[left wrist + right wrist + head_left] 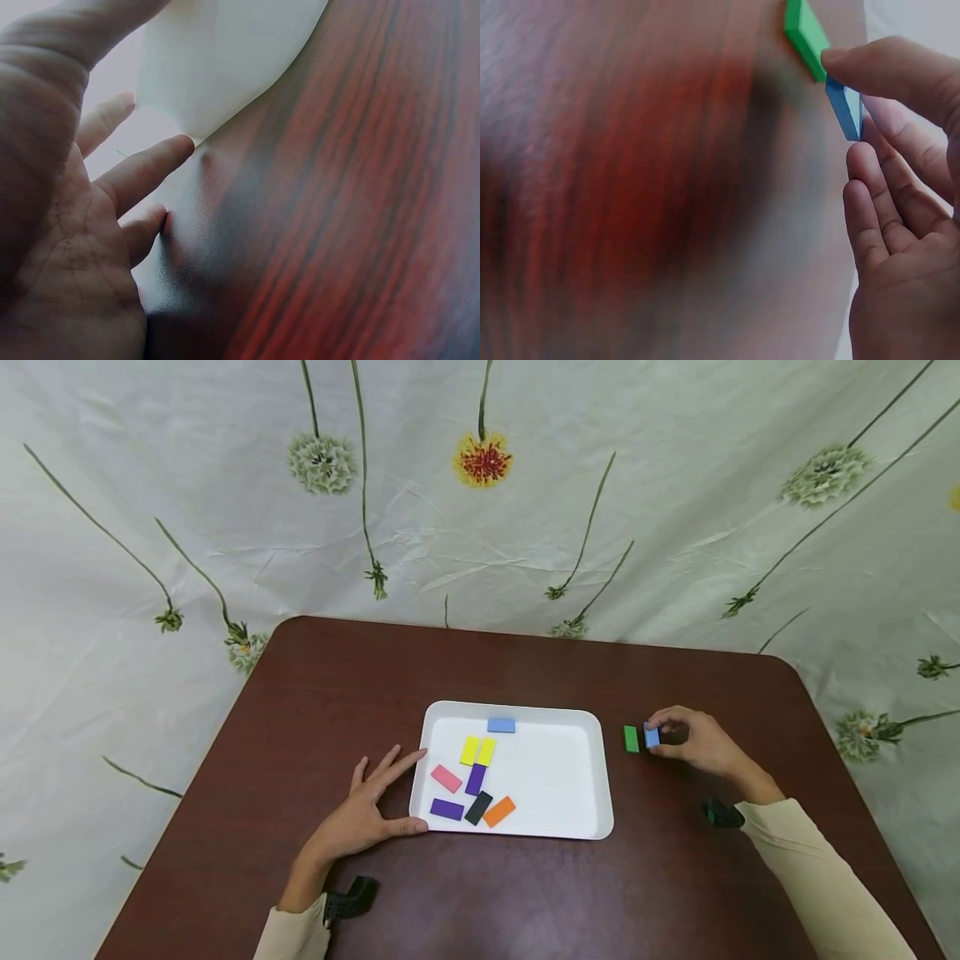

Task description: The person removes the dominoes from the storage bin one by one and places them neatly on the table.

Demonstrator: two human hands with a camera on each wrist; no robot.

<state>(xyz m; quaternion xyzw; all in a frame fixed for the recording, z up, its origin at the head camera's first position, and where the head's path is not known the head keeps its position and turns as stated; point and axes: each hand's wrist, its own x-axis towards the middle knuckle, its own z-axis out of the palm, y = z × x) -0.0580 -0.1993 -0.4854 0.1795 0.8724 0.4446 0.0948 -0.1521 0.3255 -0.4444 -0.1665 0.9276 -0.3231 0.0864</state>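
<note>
Between its thumb and fingers, my right hand [696, 741] pinches a blue block [652, 736] to the right of the tray. Just left of it a green block [632, 739] lies on the table; the right wrist view also shows the blue block [844, 107] near the green block [805, 39]. My left hand [363, 814] is spread, with its thumb and a fingertip touching the left side of the white tray [577, 777]. In the left wrist view the fingers [146, 176] extend straight by the tray's edge.
Inside the tray lie a light blue block [501, 726], two yellow blocks [469, 750], a pink block [446, 778], two purple blocks [447, 809], a black block [478, 808] and an orange block [499, 812]. The dark brown table [525, 902] backs onto a flowered cloth [420, 493].
</note>
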